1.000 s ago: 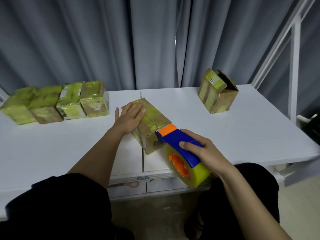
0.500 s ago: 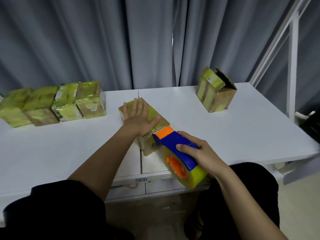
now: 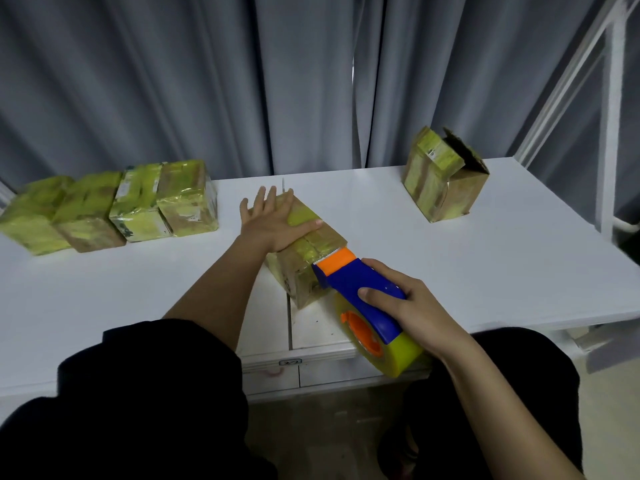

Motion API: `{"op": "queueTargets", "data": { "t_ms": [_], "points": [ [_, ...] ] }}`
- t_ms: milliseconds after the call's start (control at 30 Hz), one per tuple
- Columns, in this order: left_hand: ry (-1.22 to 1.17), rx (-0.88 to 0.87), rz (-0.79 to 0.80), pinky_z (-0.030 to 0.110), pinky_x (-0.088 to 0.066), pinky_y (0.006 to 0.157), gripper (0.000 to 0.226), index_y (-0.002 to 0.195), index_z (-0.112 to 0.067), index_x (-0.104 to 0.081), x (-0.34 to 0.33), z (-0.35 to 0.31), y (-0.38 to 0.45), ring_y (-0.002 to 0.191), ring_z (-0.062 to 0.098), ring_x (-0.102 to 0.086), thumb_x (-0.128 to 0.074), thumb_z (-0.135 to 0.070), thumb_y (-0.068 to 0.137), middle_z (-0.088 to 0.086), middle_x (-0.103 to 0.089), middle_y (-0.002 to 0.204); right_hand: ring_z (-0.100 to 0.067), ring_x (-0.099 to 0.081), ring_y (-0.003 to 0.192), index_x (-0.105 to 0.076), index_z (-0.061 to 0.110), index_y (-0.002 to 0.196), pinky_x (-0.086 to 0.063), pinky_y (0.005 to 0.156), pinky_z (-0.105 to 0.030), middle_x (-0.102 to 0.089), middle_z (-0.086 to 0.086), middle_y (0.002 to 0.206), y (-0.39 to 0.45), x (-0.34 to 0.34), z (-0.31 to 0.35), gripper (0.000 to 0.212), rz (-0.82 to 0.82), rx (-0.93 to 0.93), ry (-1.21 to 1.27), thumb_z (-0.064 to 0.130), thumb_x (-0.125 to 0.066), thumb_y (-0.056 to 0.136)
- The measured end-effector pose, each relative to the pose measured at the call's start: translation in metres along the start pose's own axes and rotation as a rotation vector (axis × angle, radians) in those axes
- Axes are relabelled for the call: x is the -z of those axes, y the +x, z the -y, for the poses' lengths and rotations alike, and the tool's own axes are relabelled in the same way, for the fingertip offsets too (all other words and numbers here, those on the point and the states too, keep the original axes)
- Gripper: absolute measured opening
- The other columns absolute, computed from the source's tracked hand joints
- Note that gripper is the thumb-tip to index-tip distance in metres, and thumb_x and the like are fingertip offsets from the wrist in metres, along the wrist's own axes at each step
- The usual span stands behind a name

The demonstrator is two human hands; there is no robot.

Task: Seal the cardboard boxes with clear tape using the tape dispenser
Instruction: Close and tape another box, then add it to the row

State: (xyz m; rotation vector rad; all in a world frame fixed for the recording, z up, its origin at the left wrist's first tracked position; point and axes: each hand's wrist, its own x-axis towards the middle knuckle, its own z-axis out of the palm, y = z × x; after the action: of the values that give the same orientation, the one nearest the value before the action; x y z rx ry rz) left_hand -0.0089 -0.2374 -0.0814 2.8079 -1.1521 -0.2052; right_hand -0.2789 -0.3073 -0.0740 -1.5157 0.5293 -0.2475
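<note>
Shifted: my left hand (image 3: 273,225) slid farther across box (image 3: 304,258), flat, pressing tape. Right hand (image 3: 412,306) grips dispenser (image 3: 363,296) at box's near edge, mid-counter (image 3: 450,265); cut due, I judge.

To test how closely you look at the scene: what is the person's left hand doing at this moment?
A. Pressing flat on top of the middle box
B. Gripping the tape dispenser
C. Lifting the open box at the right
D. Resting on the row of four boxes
A: the left hand lies flat with straight fingers on the middle box, while the right hand grips the tape dispenser.
</note>
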Motion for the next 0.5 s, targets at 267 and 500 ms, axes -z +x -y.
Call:
{"op": "queueTargets", "data": {
  "t_ms": [267,500],
  "points": [
    [0.229,-0.099,-0.237,0.041,-0.045,0.086,0.054,0.134,-0.012,-0.046,0.001,-0.012,-0.017,0.118,0.033,-0.05,-0.024,-0.048,0.101,0.011,-0.049,0.135,-0.007,-0.067,0.093,-0.057,0.037,0.123,-0.057,0.076,-0.026,-0.069,0.015,0.106,-0.002,-0.011,-0.009,0.037,-0.046,0.075,-0.002,0.025,-0.066,0.089],
    [-0.055,-0.253,-0.365,0.032,-0.041,0.071,0.037,0.108,-0.015,-0.068,0.003,-0.001,-0.051,0.104,0.024,-0.054,-0.043,-0.039,0.099,0.006,-0.058,0.11,-0.011,-0.068,0.093,-0.06,0.039,0.115,-0.057,0.076,-0.028,-0.07,0.013,0.103,0.009,-0.021,-0.009,0.031,-0.068,0.072,0.024,0.025,-0.067,0.088]
  ]
}}
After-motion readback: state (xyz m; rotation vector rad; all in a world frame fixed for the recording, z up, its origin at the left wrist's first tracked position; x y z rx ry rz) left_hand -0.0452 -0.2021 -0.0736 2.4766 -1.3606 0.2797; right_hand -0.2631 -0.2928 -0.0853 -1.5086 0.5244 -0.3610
